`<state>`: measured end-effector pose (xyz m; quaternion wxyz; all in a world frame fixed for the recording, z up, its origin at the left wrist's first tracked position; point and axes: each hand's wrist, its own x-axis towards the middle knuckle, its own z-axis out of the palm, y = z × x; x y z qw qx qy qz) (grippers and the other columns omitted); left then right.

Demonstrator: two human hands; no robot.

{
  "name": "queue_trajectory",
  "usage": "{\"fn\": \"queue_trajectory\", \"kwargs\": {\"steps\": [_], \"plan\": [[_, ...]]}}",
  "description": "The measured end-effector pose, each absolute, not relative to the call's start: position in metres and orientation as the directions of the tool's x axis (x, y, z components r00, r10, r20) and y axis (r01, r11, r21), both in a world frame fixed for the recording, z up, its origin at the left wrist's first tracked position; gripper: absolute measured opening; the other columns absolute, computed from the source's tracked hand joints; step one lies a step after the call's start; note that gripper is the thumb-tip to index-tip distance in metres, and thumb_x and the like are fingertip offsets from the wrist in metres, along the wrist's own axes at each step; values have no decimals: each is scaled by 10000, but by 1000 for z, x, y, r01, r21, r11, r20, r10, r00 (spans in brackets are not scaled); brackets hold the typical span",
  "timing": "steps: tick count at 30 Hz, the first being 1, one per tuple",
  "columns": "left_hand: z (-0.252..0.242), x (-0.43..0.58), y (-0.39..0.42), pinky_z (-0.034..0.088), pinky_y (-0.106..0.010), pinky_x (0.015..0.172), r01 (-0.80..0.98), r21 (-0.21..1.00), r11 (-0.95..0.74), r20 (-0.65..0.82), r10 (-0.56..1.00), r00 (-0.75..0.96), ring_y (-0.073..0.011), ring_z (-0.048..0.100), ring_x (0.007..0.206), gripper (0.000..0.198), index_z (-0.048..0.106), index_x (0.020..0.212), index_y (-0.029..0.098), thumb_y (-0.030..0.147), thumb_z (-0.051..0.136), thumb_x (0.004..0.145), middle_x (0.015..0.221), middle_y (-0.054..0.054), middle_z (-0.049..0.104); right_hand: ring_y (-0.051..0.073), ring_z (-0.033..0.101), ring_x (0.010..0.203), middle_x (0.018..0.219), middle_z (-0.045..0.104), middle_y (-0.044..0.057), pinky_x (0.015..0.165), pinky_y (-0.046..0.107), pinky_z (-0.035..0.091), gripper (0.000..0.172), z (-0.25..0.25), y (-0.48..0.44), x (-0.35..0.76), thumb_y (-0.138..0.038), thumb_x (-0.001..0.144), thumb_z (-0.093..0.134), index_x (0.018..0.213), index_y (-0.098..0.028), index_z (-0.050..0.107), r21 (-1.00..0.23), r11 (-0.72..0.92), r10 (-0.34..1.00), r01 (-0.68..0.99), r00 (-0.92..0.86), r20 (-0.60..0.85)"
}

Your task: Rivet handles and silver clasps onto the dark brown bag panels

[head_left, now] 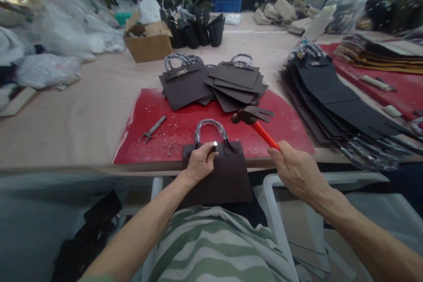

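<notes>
My left hand (pixel 200 162) is closed around a small metal punch (pixel 214 144), held upright on the top of a dark brown bag panel (pixel 228 176) with a wrapped handle (pixel 210 127). The panel lies at the near edge of a red cutting mat (pixel 158 134) and hangs over the table edge. My right hand (pixel 295 169) grips the orange handle of a hammer (pixel 261 132), whose dark head (pixel 243 116) is raised above the mat, to the right of the punch.
Stacks of dark bag panels (pixel 218 81) lie at the mat's far side, and a fanned pile (pixel 333 101) sits to the right. A metal pronged tool (pixel 152 129) rests on the mat's left. A cardboard box (pixel 148 40) and finished black bags (pixel 194 28) stand further back.
</notes>
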<state>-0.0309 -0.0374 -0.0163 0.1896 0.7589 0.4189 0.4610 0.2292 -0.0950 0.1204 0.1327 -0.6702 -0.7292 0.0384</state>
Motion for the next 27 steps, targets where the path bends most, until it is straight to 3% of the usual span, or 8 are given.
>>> {"fn": "queue_trajectory", "kwargs": {"steps": [6, 9, 11, 14, 16, 18, 21, 27], "plan": [[-13, -32, -38, 575, -294, 810, 429, 697, -574, 535, 815, 222, -188, 711, 861, 129, 610, 1026, 189, 194, 555, 910, 932, -70, 721, 243, 574, 745, 882, 647, 144, 607, 316, 297, 284, 52, -66, 244, -331, 964, 408, 944, -138, 615, -11, -22, 977, 1000, 24, 211], [-10, -33, -40, 569, -283, 807, 425, 706, -567, 527, 821, 220, -179, 707, 859, 127, 615, 1024, 189, 188, 556, 912, 929, -60, 719, 305, 561, 1029, 1172, 619, 193, 806, 383, 398, 349, 39, -60, 227, -336, 947, 479, 1179, -108, 605, -77, 127, 952, 989, -100, 290], [-9, -32, -41, 568, -283, 819, 423, 721, -550, 508, 833, 218, -176, 706, 874, 143, 616, 1045, 192, 198, 564, 912, 943, -56, 720, 314, 504, 1166, 1305, 570, 183, 945, 423, 385, 437, 38, -57, 206, -369, 934, 541, 1290, -118, 564, -170, 275, 925, 946, -213, 315], [-7, -29, -42, 573, -302, 862, 402, 769, -498, 447, 867, 220, -179, 708, 908, 155, 628, 1054, 193, 244, 583, 915, 968, -61, 728, 311, 465, 1235, 1398, 516, 163, 1019, 441, 355, 513, 34, -54, 174, -409, 901, 625, 1351, -170, 557, -272, 407, 905, 872, -346, 246], [0, -29, -41, 589, -305, 835, 320, 857, -403, 381, 915, 131, -173, 717, 865, 148, 628, 1019, 192, 302, 587, 930, 922, -56, 734, 333, 441, 1267, 1458, 463, 171, 1028, 470, 343, 540, 28, -51, 160, -439, 882, 658, 1365, -214, 571, -299, 402, 914, 865, -359, 190], [11, -34, -37, 607, -309, 781, 147, 942, -301, 314, 947, -70, -167, 725, 799, 188, 601, 1007, 197, 373, 581, 944, 868, -37, 726, 353, 414, 1299, 1490, 425, 183, 1037, 495, 331, 556, 21, -50, 155, -463, 877, 664, 1377, -237, 577, -312, 375, 926, 873, -341, 160], [35, -61, -26, 622, -343, 756, -50, 958, -283, 249, 903, -351, -174, 733, 760, 264, 574, 997, 204, 429, 659, 887, 850, -7, 711, 354, 396, 1320, 1501, 416, 182, 1062, 504, 310, 573, 14, -49, 156, -484, 876, 662, 1388, -245, 573, -326, 363, 932, 873, -334, 142], [51, -158, -6, 617, -286, 639, 210, 975, -66, 159, 870, -466, -153, 693, 627, 247, 623, 893, 165, 329, 724, 738, 747, -6, 700, 355, 393, 1318, 1513, 408, 169, 1067, 502, 311, 591, 13, -49, 158, -499, 867, 664, 1392, -244, 573, -324, 346, 938, 881, -314, 146]]}}
